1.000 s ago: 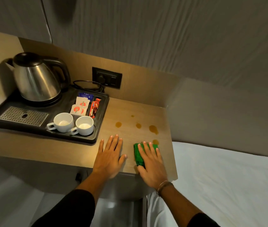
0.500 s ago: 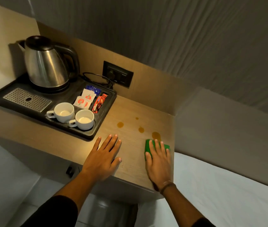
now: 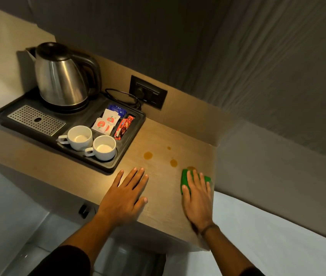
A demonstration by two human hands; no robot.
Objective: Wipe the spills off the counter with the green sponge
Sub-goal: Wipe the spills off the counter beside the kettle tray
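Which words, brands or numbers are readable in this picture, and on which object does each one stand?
None can be read.
White sachets: red round logo, print too small.
Blue packet: print blurred.
Red sticks: print blurred.
Socket plate: markings too small.

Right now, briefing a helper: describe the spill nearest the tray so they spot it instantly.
On the wooden counter, look right of the black tray. The round amber spill lies ahead of the left hand; the others sit nearer the green sponge.
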